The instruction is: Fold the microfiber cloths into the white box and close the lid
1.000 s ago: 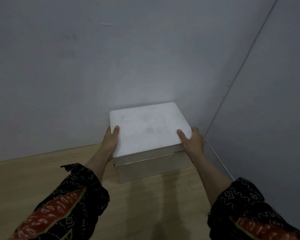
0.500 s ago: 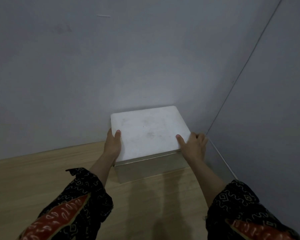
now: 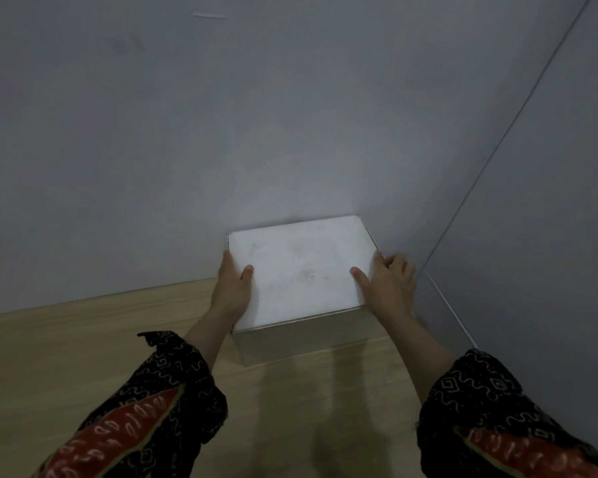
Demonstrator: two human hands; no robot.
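Note:
The white box [image 3: 304,339] stands on the wooden table, pushed into the corner where two walls meet. Its flat white lid [image 3: 301,270] lies level on top and covers the whole opening. My left hand [image 3: 232,291] grips the lid's left edge, thumb on top and fingers down the side. Gripping the right edge is my right hand [image 3: 389,288], thumb on top with the fingers curled over the rim. No microfiber cloth is in view; the inside of the box is hidden.
The grey back wall [image 3: 221,132] touches the box's far side, and a grey side wall [image 3: 549,253] stands close on the right. The light wooden table [image 3: 83,357] stretches left and toward me. Patterned dark sleeves cover both forearms.
The lid has come down flush onto the box, closing the strip that showed under its front edge. Both hands slid a little farther back along the lid's sides.

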